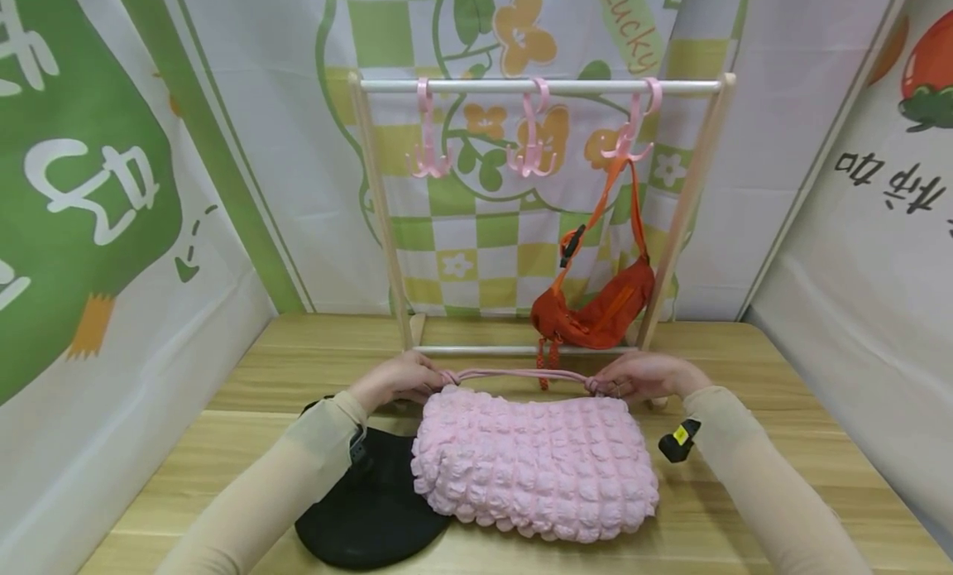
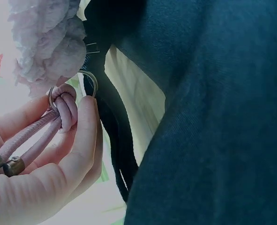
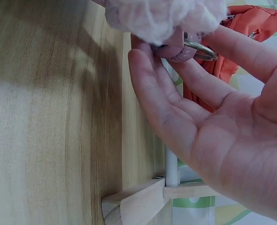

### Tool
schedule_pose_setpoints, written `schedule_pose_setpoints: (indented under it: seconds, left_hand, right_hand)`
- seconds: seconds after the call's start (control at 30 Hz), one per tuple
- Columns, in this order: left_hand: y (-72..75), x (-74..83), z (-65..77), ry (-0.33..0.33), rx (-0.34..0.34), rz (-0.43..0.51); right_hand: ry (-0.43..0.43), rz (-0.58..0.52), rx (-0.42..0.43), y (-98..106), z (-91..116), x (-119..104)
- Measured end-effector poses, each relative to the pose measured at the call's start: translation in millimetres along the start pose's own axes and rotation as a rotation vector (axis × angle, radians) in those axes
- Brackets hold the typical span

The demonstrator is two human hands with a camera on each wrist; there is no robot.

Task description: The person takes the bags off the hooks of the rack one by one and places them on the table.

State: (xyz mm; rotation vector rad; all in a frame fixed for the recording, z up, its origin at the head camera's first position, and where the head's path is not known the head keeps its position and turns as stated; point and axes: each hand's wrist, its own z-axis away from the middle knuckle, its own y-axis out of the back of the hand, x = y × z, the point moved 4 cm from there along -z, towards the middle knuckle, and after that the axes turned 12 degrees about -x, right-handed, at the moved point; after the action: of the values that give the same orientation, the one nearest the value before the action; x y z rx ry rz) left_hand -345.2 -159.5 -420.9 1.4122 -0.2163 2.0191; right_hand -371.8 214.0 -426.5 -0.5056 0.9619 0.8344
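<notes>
A puffy pink quilted handbag point(image 1: 536, 467) is in the middle of the head view, its thin pink strap point(image 1: 514, 374) stretched along the top. At the strap's left end, my left hand point(image 1: 402, 378) pinches the knot. The left wrist view shows that pink knot point(image 2: 68, 110) and a metal ring point(image 2: 93, 82) between thumb and fingers. My right hand point(image 1: 646, 376) holds the opposite end of the strap. Close up in the right wrist view, its fingers point(image 3: 161, 103) curl around the knotted strap beside another metal ring point(image 3: 201, 49).
A black bag point(image 1: 372, 509) lies on the wooden table point(image 1: 744, 492), partly under the left forearm and the pink handbag. Behind stands a rack point(image 1: 476, 87) with pink hooks point(image 1: 428, 136) on its bar. An orange bag point(image 1: 606, 310) hangs from the right hook.
</notes>
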Motion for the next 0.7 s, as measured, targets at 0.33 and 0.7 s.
schedule_pose_setpoints:
  seconds: [0.33,0.7]
  left_hand:
    - [0.7,-1.7,0.1,0.005,0.013,-0.044]
    - [0.7,-2.6,0.6,0.010,0.019,-0.053]
  right_hand:
    - [0.004,0.011,-0.022,-1.1,-4.0,4.4]
    - [-0.004,-0.005,0.016,-0.4,-3.4,7.6]
